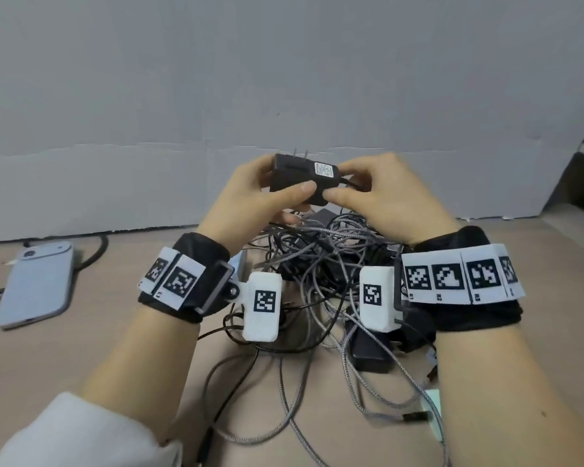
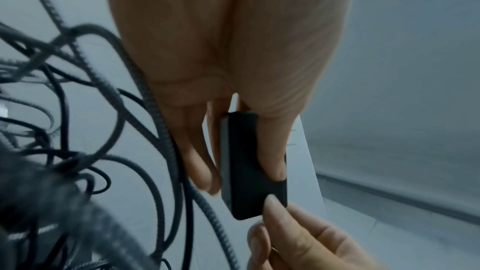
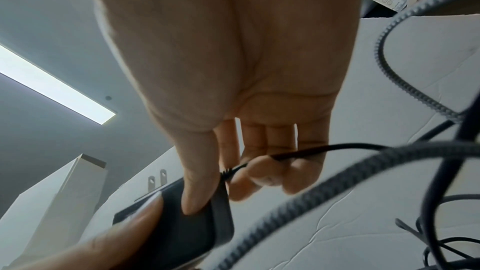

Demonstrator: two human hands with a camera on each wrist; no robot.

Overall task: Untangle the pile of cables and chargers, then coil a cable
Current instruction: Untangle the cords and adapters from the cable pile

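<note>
Grey and black cords make up the pile of cables (image 1: 317,274), the largest item and the landmark for this report. It lies knotted on the tan table (image 1: 81,358), loops crossing throughout; a second black power brick (image 1: 370,348) sits at its near right edge and a loose braided cable (image 1: 284,399) trails from its near side. No coiled cable appears anywhere in view. Judgement: untangling is at an early stage and coiling has not begun.

Left of the pile, well apart, a lilac phone (image 1: 36,283) lies flat.

Directly above the pile's far edge, one black plug-in adapter (image 1: 302,178) is held clear of the heap, prongs upward. The left hand (image 1: 250,193) grips its body, thumb across the near face and fingers curled behind. The right hand (image 1: 381,193) pinches the adapter's cord end, thumb on the body and fingers curled by the thin black lead (image 3: 324,149) at its strain relief.

That lead runs back toward the pile; whether it is free of the knots cannot be told.
</note>
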